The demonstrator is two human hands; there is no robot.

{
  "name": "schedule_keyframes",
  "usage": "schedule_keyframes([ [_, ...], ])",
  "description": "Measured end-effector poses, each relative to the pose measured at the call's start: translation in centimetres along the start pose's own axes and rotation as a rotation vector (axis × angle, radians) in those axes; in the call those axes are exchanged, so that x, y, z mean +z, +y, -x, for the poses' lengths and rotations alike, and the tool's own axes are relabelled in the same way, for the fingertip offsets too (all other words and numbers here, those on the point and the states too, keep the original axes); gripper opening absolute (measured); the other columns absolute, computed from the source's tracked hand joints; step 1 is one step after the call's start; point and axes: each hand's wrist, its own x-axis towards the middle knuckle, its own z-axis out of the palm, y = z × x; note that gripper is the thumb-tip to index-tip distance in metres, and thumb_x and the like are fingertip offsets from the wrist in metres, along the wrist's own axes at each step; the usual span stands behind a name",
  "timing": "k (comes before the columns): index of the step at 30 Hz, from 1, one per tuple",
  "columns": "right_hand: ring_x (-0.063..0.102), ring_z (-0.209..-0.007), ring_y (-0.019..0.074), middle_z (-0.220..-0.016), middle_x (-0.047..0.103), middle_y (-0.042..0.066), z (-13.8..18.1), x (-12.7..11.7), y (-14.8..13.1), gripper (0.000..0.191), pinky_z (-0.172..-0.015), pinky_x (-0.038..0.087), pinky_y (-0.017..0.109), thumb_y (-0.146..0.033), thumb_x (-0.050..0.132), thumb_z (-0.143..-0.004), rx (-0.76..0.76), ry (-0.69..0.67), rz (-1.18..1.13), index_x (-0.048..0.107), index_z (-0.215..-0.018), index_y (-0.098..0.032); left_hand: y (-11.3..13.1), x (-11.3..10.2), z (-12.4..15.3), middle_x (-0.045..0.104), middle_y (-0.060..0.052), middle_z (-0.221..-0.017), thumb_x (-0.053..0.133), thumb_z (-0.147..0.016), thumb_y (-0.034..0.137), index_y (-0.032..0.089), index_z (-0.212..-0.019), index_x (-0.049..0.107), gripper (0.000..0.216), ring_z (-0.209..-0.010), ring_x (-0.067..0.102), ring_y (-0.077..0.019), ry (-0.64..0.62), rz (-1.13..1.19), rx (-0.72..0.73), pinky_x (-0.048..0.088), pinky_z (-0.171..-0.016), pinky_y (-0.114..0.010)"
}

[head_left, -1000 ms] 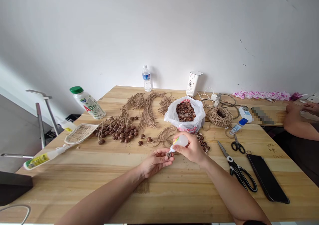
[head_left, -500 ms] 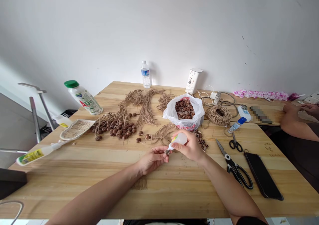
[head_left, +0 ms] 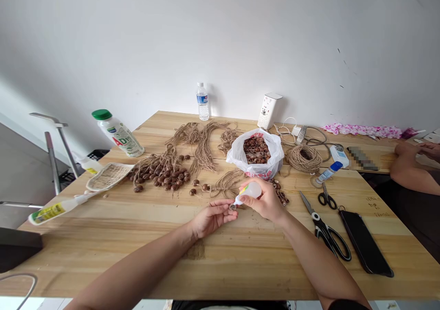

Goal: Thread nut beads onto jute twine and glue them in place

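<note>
Above the bench, left hand fingers pinching small nutshell at their tips, right hand fingers wrapped around squeeze bottle, nozzle at the nutshell, contact unclear, plastic bag beyond.

The small piece in the left fingers is too tiny to identify, partly covered by the squeeze bottle. The right fingers hide part of that bottle. Pixel blocks blur a dark slab; writing on the tabletop is illegible. The right edge cuts off a second person.
</note>
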Motion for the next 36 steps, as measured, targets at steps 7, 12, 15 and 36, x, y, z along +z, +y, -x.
schedule_keyframes([
  [7, 0.059, -0.065, 0.0145, -0.083, 0.067, 0.006, 0.02, 0.05, 0.18, 0.033, -0.055, 0.045, 0.023, -0.041, 0.072, -0.07, -0.011, -0.045, -0.043, 0.062, -0.09, -0.016, -0.09, -0.12, -0.09, 0.073, -0.009, -0.086, 0.07, -0.073, 0.017, 0.013, -0.086, 0.068, 0.014, -0.08, 0.07, -0.0196, 0.031, -0.008, -0.025, 0.053, -0.078, -0.03],
  [12, 0.059, -0.067, 0.0146, -0.084, 0.067, 0.006, 0.1, 0.13, 0.37, 0.034, -0.055, 0.046, 0.023, -0.042, 0.072, -0.07, -0.011, -0.07, -0.076, 0.062, -0.091, -0.017, -0.05, -0.07, -0.03, 0.073, -0.008, -0.081, 0.073, -0.07, 0.016, 0.013, -0.089, 0.068, 0.02, -0.073, 0.07, -0.0182, 0.028, -0.026, -0.035, 0.054, -0.07, -0.028],
  [15, 0.059, -0.066, 0.0143, -0.083, 0.066, 0.005, 0.12, 0.17, 0.32, 0.034, -0.055, 0.045, 0.022, -0.041, 0.072, -0.07, -0.019, -0.077, -0.091, 0.061, -0.091, -0.016, -0.04, 0.03, 0.01, 0.072, -0.007, -0.076, 0.073, -0.068, 0.013, 0.011, -0.088, 0.07, 0.02, -0.068, 0.068, -0.0159, 0.023, -0.032, -0.023, 0.053, -0.067, -0.027],
  [36, 0.057, -0.064, 0.0139, -0.078, 0.065, 0.004, 0.27, 0.23, -0.42, 0.033, -0.054, 0.043, 0.023, -0.044, 0.071, -0.071, -0.077, -0.06, 0.028, 0.062, -0.088, -0.017, 0.05, 0.41, -0.13, 0.073, -0.007, -0.076, 0.075, -0.064, 0.009, 0.011, -0.082, 0.072, 0.019, -0.072, 0.068, -0.0163, 0.048, -0.018, -0.019, 0.051, -0.077, -0.03],
])
